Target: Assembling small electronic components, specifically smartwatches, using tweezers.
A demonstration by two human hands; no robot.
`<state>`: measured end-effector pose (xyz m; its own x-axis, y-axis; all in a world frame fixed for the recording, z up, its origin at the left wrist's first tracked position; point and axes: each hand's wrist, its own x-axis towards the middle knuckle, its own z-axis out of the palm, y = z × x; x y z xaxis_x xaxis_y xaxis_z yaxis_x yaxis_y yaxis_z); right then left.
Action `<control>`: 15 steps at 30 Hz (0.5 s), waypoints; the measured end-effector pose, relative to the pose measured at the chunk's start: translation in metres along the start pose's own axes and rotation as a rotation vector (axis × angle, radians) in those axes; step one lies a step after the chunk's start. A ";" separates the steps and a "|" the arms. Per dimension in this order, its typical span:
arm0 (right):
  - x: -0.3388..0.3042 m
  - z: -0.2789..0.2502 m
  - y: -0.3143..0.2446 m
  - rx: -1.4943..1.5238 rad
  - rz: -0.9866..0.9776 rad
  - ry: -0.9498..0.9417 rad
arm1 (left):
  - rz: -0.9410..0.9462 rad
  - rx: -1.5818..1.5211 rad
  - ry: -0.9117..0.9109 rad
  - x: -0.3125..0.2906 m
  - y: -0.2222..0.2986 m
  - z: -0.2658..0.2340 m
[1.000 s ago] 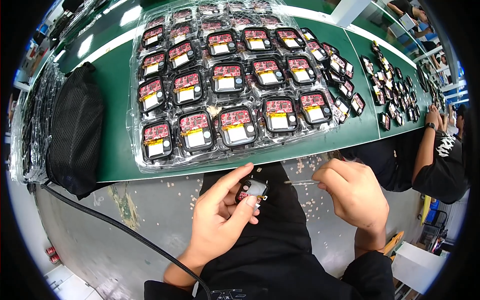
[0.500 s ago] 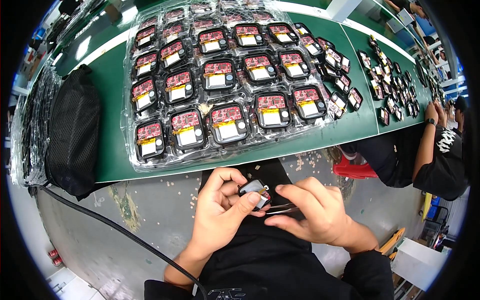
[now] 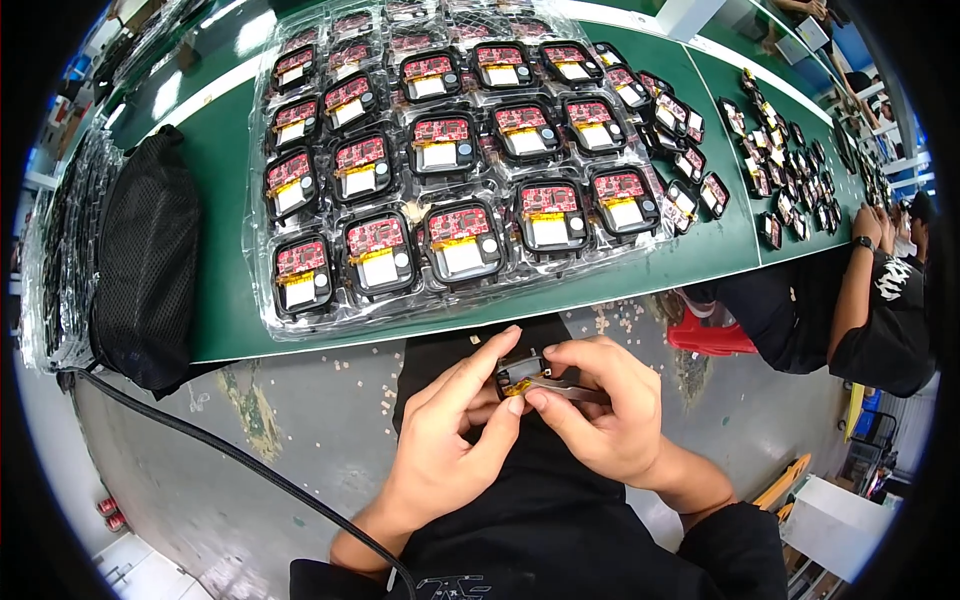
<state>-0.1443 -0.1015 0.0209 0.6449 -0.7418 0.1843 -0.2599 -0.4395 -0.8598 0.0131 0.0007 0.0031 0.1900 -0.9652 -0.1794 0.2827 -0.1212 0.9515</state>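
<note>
Head cam: near side of clear tray (image 3: 425, 298), L hand (image 3: 450, 440) in play, fingers clasping a small blk-framed unit (image 3: 521, 370); R hand (image 3: 620, 420) right there w/ it, fingers pinching metal tweezers (image 3: 570, 389), tips at the unit. Tray's on green surface (image 3: 222, 310), loaded w/ similar red-board units (image 3: 462, 245); blk mesh bag (image 3: 150, 260) L of tray, loose pile (image 3: 688, 160) R of it.

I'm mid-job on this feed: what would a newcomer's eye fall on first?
First, the clear plastic tray on the green table, with rows of black-framed square modules showing red circuit boards. Next, below the table's near edge in view, the left hand holds a similar module, and the right hand holds a slim metallic tool at it. A black mesh bag sits at far left.
</note>
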 end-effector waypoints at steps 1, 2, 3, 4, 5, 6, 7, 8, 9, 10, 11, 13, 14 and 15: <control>0.000 0.000 0.000 0.000 0.000 -0.001 | 0.033 0.093 0.021 0.000 0.003 0.001; 0.000 0.001 -0.001 -0.019 -0.009 0.015 | 0.066 0.185 0.042 0.000 0.006 0.002; -0.001 0.002 -0.001 -0.038 -0.019 0.032 | 0.066 0.185 0.042 0.000 0.007 0.002; -0.001 0.003 -0.001 -0.039 -0.019 0.032 | 0.053 0.171 0.051 0.001 0.008 0.003; -0.003 0.005 0.000 -0.023 -0.001 0.043 | 0.040 0.158 0.060 0.002 0.008 0.003; -0.003 0.006 0.000 -0.005 0.015 0.052 | 0.040 0.158 0.062 0.002 0.008 0.003; -0.003 0.006 -0.001 -0.004 0.014 0.050 | 0.062 0.197 0.090 0.002 0.007 0.004; -0.003 0.005 -0.003 0.020 0.046 0.032 | 0.084 0.235 0.119 0.003 0.005 0.004; -0.003 0.005 -0.004 0.042 0.079 0.016 | 0.084 0.235 0.119 0.003 0.005 0.004; -0.004 0.006 -0.003 0.042 0.079 0.015 | 0.135 0.326 0.140 0.004 0.004 0.004; -0.006 0.008 0.000 0.061 0.089 0.022 | 0.186 0.417 0.161 0.004 0.004 0.004; -0.008 0.012 0.006 0.079 0.100 0.031 | 0.203 0.448 0.185 0.005 0.006 0.006; -0.010 0.013 0.009 0.172 0.152 0.046 | 0.221 0.479 0.209 0.005 0.007 0.007; -0.012 0.015 0.010 0.266 0.204 0.061 | 0.220 0.479 0.208 0.005 0.007 0.007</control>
<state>-0.1438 -0.0899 0.0026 0.5523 -0.8335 0.0169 -0.1773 -0.1372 -0.9745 0.0092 -0.0069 0.0109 0.3915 -0.9194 0.0367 -0.2337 -0.0608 0.9704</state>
